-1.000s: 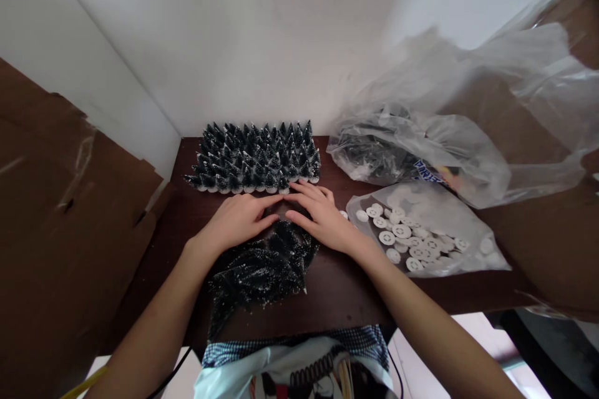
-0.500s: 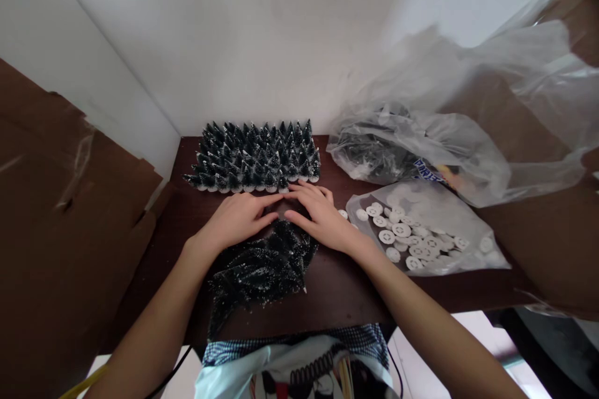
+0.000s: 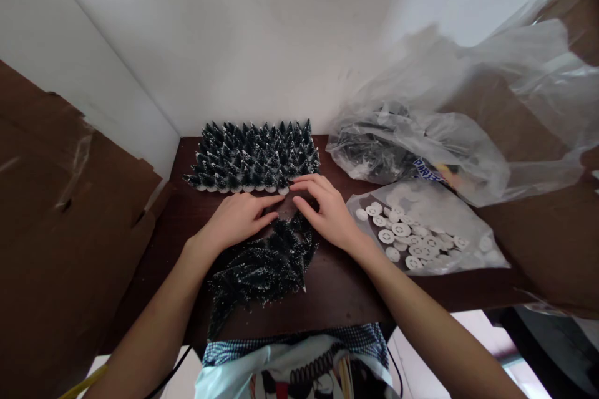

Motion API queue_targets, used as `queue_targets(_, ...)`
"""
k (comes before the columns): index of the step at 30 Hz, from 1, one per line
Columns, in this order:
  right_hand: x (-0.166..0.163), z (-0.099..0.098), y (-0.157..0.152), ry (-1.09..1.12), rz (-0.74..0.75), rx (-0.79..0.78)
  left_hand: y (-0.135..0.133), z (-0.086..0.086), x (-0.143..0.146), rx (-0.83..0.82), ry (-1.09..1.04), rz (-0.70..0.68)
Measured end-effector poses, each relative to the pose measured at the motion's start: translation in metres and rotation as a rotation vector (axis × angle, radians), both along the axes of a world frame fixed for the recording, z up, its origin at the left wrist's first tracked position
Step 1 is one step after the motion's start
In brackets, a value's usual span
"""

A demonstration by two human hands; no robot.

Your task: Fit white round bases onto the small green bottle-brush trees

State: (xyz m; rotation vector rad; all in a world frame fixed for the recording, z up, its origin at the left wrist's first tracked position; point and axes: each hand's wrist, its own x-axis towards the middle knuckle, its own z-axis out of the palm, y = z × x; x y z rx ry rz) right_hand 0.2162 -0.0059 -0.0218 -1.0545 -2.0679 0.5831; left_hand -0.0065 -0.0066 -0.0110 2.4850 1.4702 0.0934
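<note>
Rows of miniature snow-tipped Christmas trees (image 3: 257, 153) stand on round white bases at the back of the dark table. Just in front of the row, my left hand (image 3: 241, 217) is open, its fingers stretched to the right with nothing visible in them. My right hand (image 3: 322, 207) is open too, thumb apart, its fingertips close to the white base at the front of the row; whether they touch it I cannot tell. Below and between both hands lies a heap of loose dark trees (image 3: 266, 262) without visible bases, partly covered by my left hand.
A clear plastic bag (image 3: 449, 218) of round white bases lies at the right. Behind it sits a larger plastic bag (image 3: 374, 143) with dark contents. Cardboard boxes (image 3: 60, 218) flank the left and right sides, and a white wall (image 3: 262, 37) rises behind the table (image 3: 337, 299).
My right hand has shifted slightly right and drawn away from my left hand, widening the gap between them. My left hand stays nearly still. The trees look unchanged.
</note>
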Motion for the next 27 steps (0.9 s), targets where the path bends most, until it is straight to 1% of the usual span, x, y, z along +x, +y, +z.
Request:
queue_targets(2,0.0,0.002,-0.001,0.03,0.01,0.039,0.0,-0.001,0.0,0.01,0.0,-0.008)
queue_targets(4,-0.002,0.002,-0.001,0.011,0.035,0.06,0.0,-0.001,-0.001,0.019,-0.012,-0.013)
queue_targets(8,-0.006,-0.002,0.001,-0.075,0.103,0.084,0.0,0.0,0.0,0.019,-0.025,-0.014)
queue_targets(14,-0.014,-0.005,0.007,-0.195,0.137,0.084,0.0,0.002,0.001,0.001,-0.003,-0.003)
queue_targets(22,-0.015,-0.004,0.005,-0.198,0.115,0.096,-0.001,0.003,0.002,0.027,-0.007,-0.018)
queue_targets(27,-0.015,-0.001,0.003,-0.258,0.104,0.107,-0.001,0.002,0.001,0.022,0.002,-0.019)
